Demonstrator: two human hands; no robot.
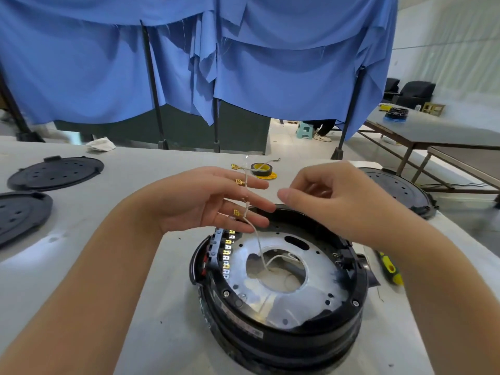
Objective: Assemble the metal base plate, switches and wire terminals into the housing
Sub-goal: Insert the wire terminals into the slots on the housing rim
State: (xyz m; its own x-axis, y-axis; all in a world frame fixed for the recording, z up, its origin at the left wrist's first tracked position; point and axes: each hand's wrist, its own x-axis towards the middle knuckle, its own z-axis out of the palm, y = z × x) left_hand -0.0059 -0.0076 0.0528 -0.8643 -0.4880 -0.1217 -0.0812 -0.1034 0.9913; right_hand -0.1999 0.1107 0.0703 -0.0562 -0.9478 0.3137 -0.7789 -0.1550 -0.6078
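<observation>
Several wires [250,220] with gold terminals [237,212] are draped over the flat, open left hand [205,201], kept untangled above the housing [281,288] mid-worktop; right hand [332,196] loosely curled, nothing visibly held

left hand [216,201] open under wires [246,204] | housing [284,331] below

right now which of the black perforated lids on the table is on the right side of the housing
The lid behind the right hand, partly hidden by it. The other two lids lie at the table's far left, away from the housing.
</observation>
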